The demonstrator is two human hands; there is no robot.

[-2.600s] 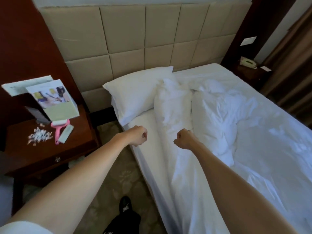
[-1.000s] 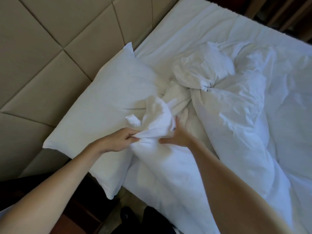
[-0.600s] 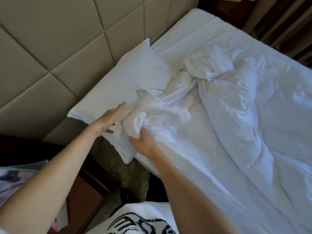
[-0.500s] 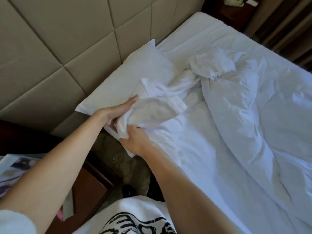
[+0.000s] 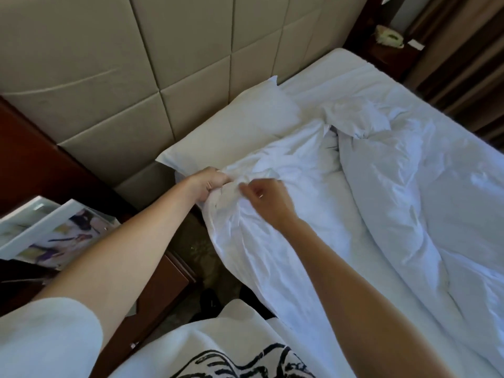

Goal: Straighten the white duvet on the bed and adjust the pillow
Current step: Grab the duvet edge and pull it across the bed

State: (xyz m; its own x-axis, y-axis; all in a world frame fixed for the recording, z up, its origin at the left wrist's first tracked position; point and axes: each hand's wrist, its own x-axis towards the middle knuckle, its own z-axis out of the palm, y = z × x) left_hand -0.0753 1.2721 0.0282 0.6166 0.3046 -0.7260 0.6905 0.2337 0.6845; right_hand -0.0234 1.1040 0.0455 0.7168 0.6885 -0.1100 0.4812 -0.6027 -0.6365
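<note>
Beside the pillow [image 5: 240, 126], white duvet [image 5: 313, 170] crumpled, bunched, corner in left hand [image 5: 210, 182]

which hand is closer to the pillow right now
Left. The left hand grips the duvet corner right at the pillow's near edge. The right hand sits farther out over the duvet, away from the pillow.

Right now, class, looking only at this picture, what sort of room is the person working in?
Probably a hotel bedroom: a beige padded panel headboard, plain white bedding with a white pillow and rumpled white duvet, and a pale desk telephone on a dark bedside stand.
</note>
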